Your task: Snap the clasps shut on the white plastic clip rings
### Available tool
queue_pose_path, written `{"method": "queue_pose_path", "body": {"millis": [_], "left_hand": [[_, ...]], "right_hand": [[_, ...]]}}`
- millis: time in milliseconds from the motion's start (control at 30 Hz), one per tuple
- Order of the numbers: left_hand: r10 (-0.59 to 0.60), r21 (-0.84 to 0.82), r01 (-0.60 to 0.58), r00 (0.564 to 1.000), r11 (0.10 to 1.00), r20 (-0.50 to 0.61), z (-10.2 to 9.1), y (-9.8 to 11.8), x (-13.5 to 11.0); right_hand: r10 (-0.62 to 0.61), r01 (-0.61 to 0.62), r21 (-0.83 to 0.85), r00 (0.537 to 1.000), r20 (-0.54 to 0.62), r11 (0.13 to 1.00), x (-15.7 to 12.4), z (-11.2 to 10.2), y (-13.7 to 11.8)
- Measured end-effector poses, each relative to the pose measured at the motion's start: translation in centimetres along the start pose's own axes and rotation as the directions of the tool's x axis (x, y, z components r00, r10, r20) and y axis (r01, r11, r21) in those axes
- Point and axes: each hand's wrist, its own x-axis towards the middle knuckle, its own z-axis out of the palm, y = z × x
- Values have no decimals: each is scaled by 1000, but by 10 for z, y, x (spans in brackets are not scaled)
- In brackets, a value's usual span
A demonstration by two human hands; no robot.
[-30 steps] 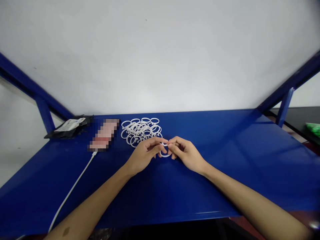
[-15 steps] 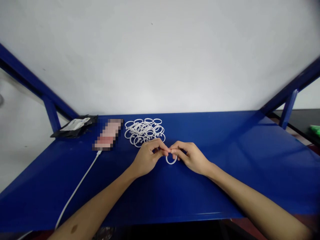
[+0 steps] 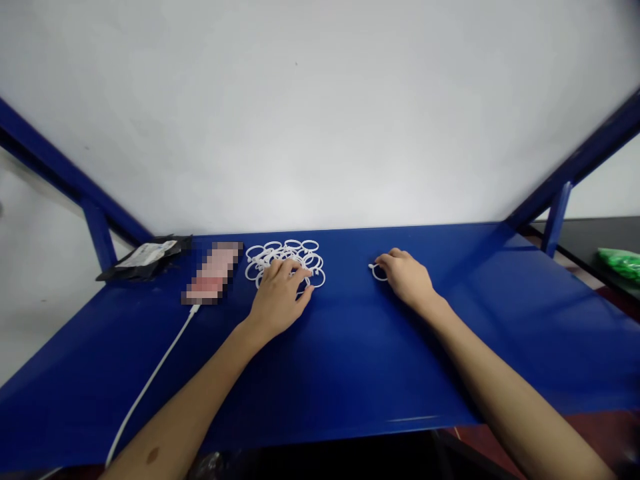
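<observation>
A pile of thin white plastic rings [image 3: 273,247], several overlapping and some with small knobs, lies on the blue table. My left hand [image 3: 279,297] reaches over the near side of this pile, fingers spread and thumb apart, its fingertips among the rings. It hides part of the pile. Farther right, my right hand [image 3: 407,277] is closed on a single white ring [image 3: 379,274] at the table surface. The knob and left side of that ring show; the rest lies under my fingers.
Left of the pile lies a blurred-out phone [image 3: 215,273] with a white cable [image 3: 155,380] running to the front edge. A black plastic packet [image 3: 145,259] sits at the back left. Blue frame bars [image 3: 557,217] rise at both sides, before a pale wall [image 3: 320,120].
My hands have parted. The right one has carried the ring to the right and down to the table; the left has let go of it and moved left over the pile.
</observation>
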Motion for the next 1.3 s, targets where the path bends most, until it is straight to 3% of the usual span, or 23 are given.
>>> {"method": "queue_pose_path", "body": {"millis": [133,233,300,367,433,533,667,833,933,1133,1300], "left_hand": [[11,57,-14,999,998,52,3,0,-2],[36,43,-39,997,998,71,3,2,-2],[74,9,-75,995,997,60,1,5,-1],[130,-44,-128,991,991,31,-2,10,-1],[190,-110,-190,982,976,-6,-3,16,-1],[249,-211,-253,967,944,-46,-4,25,-3],[242,-304,-260,966,916,-97,-4,31,-5],[135,-400,-171,984,900,-117,-5,33,-7],[32,-493,-53,998,868,-51,-7,35,-7],[-166,-674,219,976,706,143,-10,38,-4],[-202,-763,292,956,577,214,-7,31,-3]], "right_hand": [[153,-152,-116,988,-1,981,4,-3,23],[170,-186,-146,979,-112,972,5,-3,24],[82,-99,-73,974,-210,992,4,-2,15],[-62,92,100,961,-270,991,0,-1,0],[-189,281,362,944,-269,889,-8,0,-19],[-294,333,628,941,-169,704,-21,2,-43],[-336,337,653,933,-132,678,-32,3,-58],[-431,391,639,897,-102,663,-35,0,-58],[-427,389,637,898,-102,666,-35,-1,-58],[-388,364,647,915,-114,669,-36,-3,-61],[-322,273,784,941,-99,557,-36,-1,-64]]}}
